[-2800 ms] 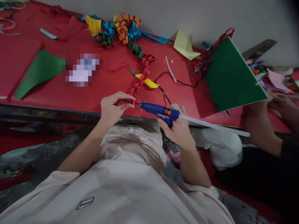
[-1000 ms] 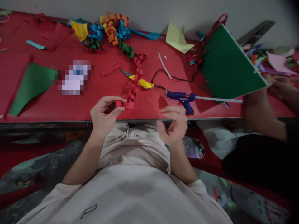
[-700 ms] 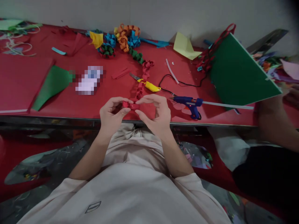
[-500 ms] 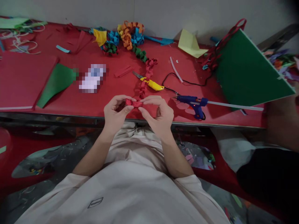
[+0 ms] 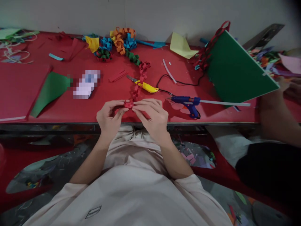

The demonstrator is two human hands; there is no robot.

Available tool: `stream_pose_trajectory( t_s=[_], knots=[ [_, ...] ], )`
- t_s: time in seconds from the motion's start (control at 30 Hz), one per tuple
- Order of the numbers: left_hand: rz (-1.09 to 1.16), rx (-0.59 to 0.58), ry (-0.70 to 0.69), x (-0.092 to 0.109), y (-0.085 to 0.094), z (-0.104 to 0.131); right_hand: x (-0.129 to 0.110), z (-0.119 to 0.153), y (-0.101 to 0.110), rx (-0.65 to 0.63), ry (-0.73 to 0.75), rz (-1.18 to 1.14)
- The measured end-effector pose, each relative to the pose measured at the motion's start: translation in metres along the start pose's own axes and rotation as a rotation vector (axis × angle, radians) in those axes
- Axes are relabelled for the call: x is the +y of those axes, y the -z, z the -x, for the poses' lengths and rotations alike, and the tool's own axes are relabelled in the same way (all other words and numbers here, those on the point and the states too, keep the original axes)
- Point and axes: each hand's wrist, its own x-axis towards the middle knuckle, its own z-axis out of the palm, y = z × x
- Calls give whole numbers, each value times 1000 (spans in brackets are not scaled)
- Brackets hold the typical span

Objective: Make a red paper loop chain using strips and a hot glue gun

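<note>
At the table's front edge, my left hand (image 5: 110, 116) and my right hand (image 5: 151, 116) pinch a small red paper loop (image 5: 128, 104) between their fingertips. That loop is at the near end of a paper chain (image 5: 142, 73), which runs back through red and green links to a bundle of orange and blue ones (image 5: 123, 39). A yellow-handled cutter (image 5: 147, 87) lies beside the chain, its blade pointing left. To the right of my right hand rests a blue glue gun (image 5: 188, 103) with a long glue stick in its back.
A phone (image 5: 86, 84) and a green paper piece (image 5: 50, 91) lie left on the red table (image 5: 113, 110). A green board (image 5: 242, 69) leans at right, beside another person's arm (image 5: 275, 113). Red paper strips (image 5: 118, 76) and a loose glue stick (image 5: 169, 71) lie farther back.
The whole view has shifted, so table items appear farther left. My fingertips have come closer together around the red loop. More of the other person's hand shows at right.
</note>
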Motion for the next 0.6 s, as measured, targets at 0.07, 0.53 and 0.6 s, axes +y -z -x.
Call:
stream_pose_trajectory(
  t_s=[0.07,0.53,0.6],
  knots=[
    [10,-3,15,-1,1,-1,0,0,0,2,14,7],
    [-75,-68,-102,-3,4,-1,-5,4,10,-140,110,247],
    [-114,-104,-165,0,6,-4,-7,5,12,-129,111,244]
  ],
)
